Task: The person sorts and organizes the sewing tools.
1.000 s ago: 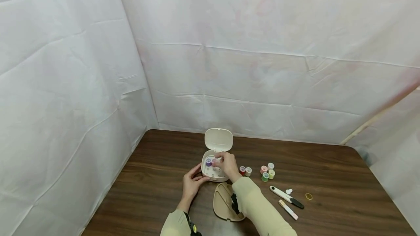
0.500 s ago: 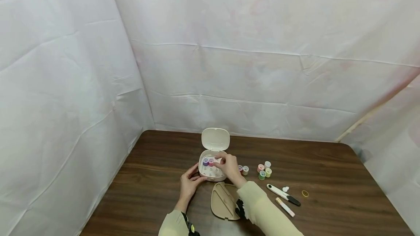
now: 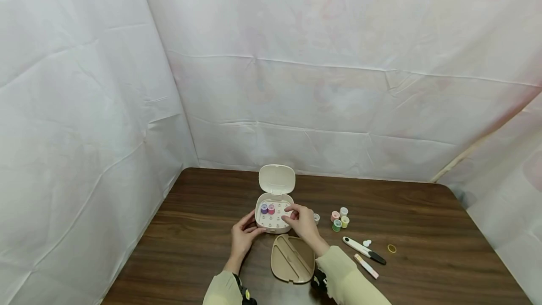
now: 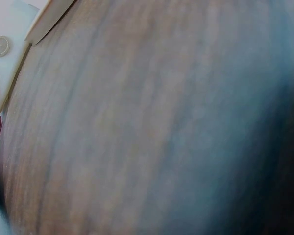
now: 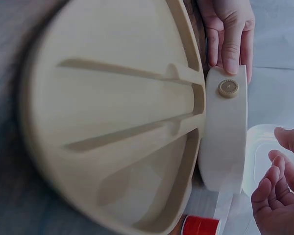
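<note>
A small white sewing box (image 3: 263, 228) stands on the table with its lid (image 3: 277, 179) raised. Rows of pegs line the inside, and a purple thread spool (image 3: 264, 208) and a pink thread spool (image 3: 271, 209) sit side by side there. My left hand (image 3: 243, 237) grips the box's front left corner, thumb on the front beside the round button (image 5: 229, 88). Over the box's right side hovers my right hand (image 3: 304, 224), fingers loosely bent, thumb and forefinger apart, with nothing between them. A red thread spool (image 5: 201, 225) stands near the box in the right wrist view.
In front of the box lies a beige divided tray (image 3: 282, 272). To the right are a white spool (image 3: 316, 218) and a group of several coloured spools (image 3: 340, 219). Farther right lie a seam ripper-like white-and-black tool (image 3: 364, 250), a pale stick (image 3: 366, 266) and a yellow ring (image 3: 391, 248).
My right hand has let go of the pink spool, which stays in the box beside the purple one, and has moved right. The left hand keeps its grip on the box.
</note>
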Demonstrator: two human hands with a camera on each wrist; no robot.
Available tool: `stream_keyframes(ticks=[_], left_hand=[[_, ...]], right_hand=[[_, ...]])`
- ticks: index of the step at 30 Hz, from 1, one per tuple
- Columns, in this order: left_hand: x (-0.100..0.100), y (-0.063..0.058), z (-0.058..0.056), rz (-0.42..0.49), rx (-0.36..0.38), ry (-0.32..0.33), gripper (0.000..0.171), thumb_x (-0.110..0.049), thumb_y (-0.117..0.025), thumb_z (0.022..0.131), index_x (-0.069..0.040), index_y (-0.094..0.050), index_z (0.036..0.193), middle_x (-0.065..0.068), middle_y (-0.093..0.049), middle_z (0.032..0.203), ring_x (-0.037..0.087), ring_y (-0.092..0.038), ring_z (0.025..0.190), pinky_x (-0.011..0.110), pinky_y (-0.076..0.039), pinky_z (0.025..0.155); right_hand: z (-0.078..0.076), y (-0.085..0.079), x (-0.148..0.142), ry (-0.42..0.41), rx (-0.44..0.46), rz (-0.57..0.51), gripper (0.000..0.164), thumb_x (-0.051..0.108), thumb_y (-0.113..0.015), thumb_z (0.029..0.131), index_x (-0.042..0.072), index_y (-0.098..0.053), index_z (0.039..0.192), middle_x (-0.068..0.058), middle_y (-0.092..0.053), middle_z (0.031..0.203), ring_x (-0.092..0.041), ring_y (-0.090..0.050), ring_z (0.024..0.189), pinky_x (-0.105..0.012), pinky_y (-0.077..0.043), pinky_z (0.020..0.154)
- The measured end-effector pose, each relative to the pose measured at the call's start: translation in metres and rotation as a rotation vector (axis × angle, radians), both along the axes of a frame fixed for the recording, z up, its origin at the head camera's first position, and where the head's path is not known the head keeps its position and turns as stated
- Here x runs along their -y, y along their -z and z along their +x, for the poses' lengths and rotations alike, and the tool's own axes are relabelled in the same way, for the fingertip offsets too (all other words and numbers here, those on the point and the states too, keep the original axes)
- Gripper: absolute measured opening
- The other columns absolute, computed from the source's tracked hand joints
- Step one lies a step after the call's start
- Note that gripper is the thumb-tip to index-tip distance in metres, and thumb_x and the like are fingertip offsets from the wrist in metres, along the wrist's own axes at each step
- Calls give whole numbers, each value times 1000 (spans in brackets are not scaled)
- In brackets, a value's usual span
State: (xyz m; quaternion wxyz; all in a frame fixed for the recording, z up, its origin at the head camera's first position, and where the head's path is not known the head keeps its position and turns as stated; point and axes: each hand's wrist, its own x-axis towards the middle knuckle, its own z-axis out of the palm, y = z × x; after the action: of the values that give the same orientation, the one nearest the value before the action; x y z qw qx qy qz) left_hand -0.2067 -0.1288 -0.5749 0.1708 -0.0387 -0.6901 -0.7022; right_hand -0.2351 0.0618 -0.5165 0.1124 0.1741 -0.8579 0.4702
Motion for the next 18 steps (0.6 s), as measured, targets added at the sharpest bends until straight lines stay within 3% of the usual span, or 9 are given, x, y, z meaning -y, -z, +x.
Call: stream_keyframes(ticks=[7,11,18], left_hand=[[2,16,-8,-23,3,-29,61,8,-75,60,7,-54,117,27,-56,108,39,-55,94,32,-54,71],[2,17,-8,-31,-14,-34,60,8,-75,60,7,-54,116,27,-56,107,39,-55,93,32,-54,70],[2,16,-7,-28,-10,-37,60,9,-75,60,7,-55,116,27,-56,107,39,-55,93,33,-54,70]], right_hand=[[7,3,-17,58,46,-48,13,3,-72,71,0,-66,83,2,-48,56,-7,-42,49,-16,-34,41],[10,5,-26,96,63,-59,13,4,-72,72,1,-66,83,2,-49,57,-7,-43,49,-15,-35,41],[14,12,-43,138,16,-109,13,-2,-71,70,-3,-64,81,-2,-52,58,-7,-45,50,-13,-38,42]])
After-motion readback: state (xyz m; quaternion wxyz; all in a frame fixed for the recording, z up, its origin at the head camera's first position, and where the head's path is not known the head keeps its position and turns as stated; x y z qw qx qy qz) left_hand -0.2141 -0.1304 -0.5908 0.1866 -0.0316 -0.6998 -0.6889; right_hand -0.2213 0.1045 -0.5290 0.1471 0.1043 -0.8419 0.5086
